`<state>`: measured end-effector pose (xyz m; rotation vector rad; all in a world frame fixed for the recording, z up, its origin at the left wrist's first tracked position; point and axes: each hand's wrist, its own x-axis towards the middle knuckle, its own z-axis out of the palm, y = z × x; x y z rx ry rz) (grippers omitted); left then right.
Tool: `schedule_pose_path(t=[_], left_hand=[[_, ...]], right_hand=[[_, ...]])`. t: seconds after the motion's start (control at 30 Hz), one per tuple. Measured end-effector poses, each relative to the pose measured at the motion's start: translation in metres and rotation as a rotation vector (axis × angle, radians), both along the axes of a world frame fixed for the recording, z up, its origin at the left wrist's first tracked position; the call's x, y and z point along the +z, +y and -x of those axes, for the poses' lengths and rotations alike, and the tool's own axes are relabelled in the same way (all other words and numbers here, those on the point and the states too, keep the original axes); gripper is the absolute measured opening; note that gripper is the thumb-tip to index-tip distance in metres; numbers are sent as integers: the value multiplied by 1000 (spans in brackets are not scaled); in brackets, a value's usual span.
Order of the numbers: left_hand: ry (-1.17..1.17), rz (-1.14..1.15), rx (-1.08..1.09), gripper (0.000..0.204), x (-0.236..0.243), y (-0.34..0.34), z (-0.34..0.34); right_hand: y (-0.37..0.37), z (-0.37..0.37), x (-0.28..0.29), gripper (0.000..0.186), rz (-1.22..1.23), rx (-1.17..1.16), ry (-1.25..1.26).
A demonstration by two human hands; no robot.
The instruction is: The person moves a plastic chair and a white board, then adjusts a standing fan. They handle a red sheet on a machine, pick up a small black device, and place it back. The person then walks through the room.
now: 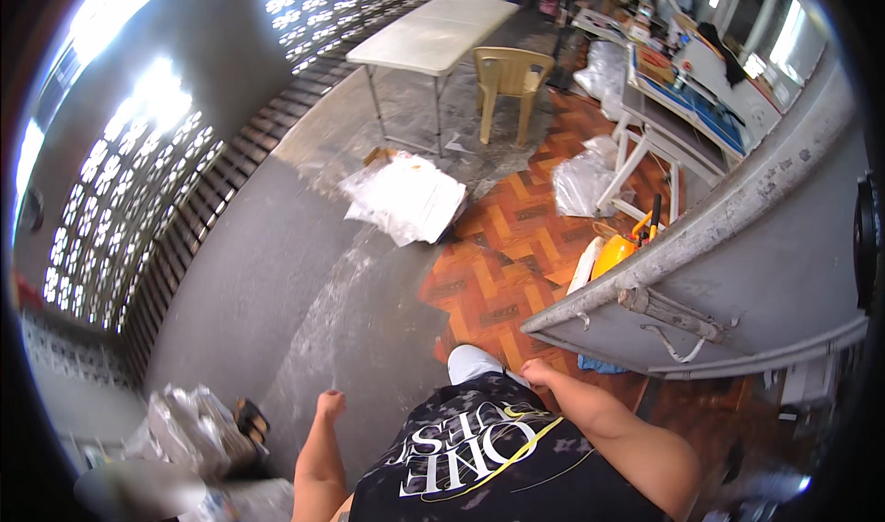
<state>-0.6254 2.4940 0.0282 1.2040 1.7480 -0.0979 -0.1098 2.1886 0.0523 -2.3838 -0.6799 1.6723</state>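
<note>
Hands: we see two. Left hand (329, 404) is curled into a loose fist over bare grey floor (249, 282), holding nothing. Right hand (535, 373) is also closed into a fist with nothing in it, just below the grey panel (737, 273).
Panel: one, big and flat, leaning above and right of our right hand; its long pale edge runs up to the right, a rusty bar and a white strap hang at its lower side.
Near the hands: one white shoe (472, 362) between them, close to the right hand; one bag heap (189, 430) left of the left hand.
Further out: one folding table (433, 33), one beige chair (507, 75), one plastic-wrapped bundle (406, 197) on the floor, well ahead of both hands.
Hard to tell: a yellow tool (616, 250) is half hidden behind the panel's edge; the heap at lower left is blurred; our forearms are cut off by the lower rim.
</note>
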Motion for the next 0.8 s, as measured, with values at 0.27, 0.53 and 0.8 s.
schedule_pose_path(t=[0.27,0.53,0.8], left_hand=[[-348,-41,12,18,5,194,-137],[2,27,-441,15,-24,256,-192],[-127,210,-450,22,-46,498,-243]], right_hand=[[142,-72,-40,28,43,203,-145],[324,-149,-13,25,-139,-342,-17],[491,-191,18,23,-303,-480,-168]])
